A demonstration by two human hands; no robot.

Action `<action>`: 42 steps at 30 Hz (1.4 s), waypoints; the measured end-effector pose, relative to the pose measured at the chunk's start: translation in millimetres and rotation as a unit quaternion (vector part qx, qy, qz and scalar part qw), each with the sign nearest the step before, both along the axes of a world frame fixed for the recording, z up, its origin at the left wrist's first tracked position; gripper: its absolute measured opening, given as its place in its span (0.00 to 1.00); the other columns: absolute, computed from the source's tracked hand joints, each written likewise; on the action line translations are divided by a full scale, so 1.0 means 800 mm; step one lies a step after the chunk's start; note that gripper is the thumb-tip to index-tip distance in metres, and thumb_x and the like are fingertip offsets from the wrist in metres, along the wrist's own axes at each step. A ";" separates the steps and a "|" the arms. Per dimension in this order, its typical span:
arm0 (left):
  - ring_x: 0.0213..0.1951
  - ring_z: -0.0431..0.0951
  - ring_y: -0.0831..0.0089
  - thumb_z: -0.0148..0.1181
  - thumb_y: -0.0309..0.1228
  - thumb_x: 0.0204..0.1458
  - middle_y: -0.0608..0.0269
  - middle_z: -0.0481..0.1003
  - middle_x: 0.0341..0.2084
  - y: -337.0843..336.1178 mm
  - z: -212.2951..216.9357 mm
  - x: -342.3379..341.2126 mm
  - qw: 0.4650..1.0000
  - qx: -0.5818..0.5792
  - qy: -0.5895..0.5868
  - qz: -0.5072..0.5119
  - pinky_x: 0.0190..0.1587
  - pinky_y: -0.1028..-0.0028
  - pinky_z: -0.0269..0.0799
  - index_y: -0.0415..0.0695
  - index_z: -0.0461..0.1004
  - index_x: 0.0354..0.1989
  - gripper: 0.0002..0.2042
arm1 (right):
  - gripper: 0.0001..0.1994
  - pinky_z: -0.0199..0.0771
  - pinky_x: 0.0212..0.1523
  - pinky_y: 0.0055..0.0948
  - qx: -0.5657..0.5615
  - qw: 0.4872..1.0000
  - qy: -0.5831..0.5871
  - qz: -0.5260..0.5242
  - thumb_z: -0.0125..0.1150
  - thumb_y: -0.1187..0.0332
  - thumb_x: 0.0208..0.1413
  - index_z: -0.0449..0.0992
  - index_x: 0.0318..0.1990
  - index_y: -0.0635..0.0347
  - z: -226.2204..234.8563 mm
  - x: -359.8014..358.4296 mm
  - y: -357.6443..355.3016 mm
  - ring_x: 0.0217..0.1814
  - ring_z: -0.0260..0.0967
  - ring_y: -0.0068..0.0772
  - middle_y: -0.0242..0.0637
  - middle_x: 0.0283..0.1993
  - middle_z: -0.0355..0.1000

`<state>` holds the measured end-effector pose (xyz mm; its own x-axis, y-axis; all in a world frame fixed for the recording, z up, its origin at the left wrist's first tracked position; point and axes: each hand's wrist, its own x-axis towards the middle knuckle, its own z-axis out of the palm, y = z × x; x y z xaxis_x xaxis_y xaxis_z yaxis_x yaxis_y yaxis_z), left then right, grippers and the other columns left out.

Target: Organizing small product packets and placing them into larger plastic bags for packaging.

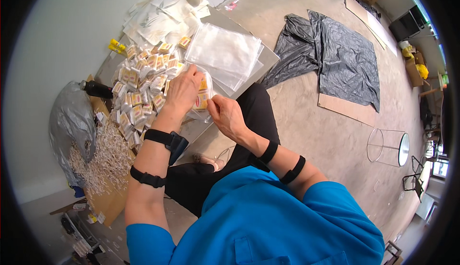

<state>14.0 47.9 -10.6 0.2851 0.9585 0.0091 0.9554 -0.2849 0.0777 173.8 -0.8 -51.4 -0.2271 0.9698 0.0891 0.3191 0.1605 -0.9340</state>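
Note:
My left hand (pixel 183 91) is pushed into a clear plastic bag (pixel 207 89) that holds small yellow-and-white packets (pixel 201 101). My right hand (pixel 226 114) pinches the near edge of the same bag, just below the packets. Both hands hover over the front edge of a low grey board (pixel 195 131). A heap of small wrapped packets (pixel 139 92) lies to the left of my left hand. A stack of empty clear bags (pixel 225 52) lies just beyond the hands.
White printed sheets (pixel 165 13) lie at the board's far end. A pile of pale paper strips (pixel 103 157) sits on cardboard at left, beside a grey plastic sack (pixel 69 121). A dark plastic sheet (pixel 335 54) is spread on the floor to the right.

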 end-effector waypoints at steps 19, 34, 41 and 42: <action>0.38 0.76 0.55 0.59 0.20 0.47 0.58 0.71 0.41 0.006 0.005 0.003 0.996 -0.045 -0.080 0.009 0.41 0.62 0.72 0.41 0.70 0.40 0.12 | 0.15 0.69 0.32 0.47 -0.006 1.000 -0.013 0.016 0.53 0.64 0.60 0.71 0.25 0.66 -0.003 0.003 0.003 0.30 0.70 0.57 0.52 0.26 0.71; 0.39 0.77 0.56 0.57 0.21 0.48 0.59 0.71 0.41 0.003 0.016 0.001 0.992 -0.077 -0.101 0.017 0.41 0.62 0.72 0.44 0.72 0.41 0.11 | 0.15 0.69 0.33 0.47 -0.005 1.000 -0.008 0.013 0.52 0.64 0.60 0.70 0.25 0.66 -0.007 0.006 0.005 0.30 0.70 0.57 0.52 0.27 0.71; 0.37 0.77 0.58 0.54 0.19 0.49 0.58 0.73 0.38 -0.010 0.052 -0.018 0.974 0.012 -0.225 0.000 0.41 0.65 0.72 0.40 0.74 0.37 0.08 | 0.15 0.69 0.32 0.46 -0.020 1.000 -0.004 0.014 0.53 0.64 0.60 0.71 0.25 0.66 0.002 0.009 0.007 0.29 0.70 0.56 0.51 0.26 0.71; 0.37 0.77 0.57 0.54 0.21 0.51 0.58 0.74 0.38 -0.016 0.066 -0.016 0.963 0.052 -0.264 0.016 0.40 0.65 0.72 0.40 0.75 0.37 0.07 | 0.15 0.69 0.32 0.46 -0.021 1.000 -0.002 0.013 0.53 0.64 0.60 0.71 0.25 0.66 0.002 0.011 0.006 0.29 0.70 0.56 0.51 0.26 0.71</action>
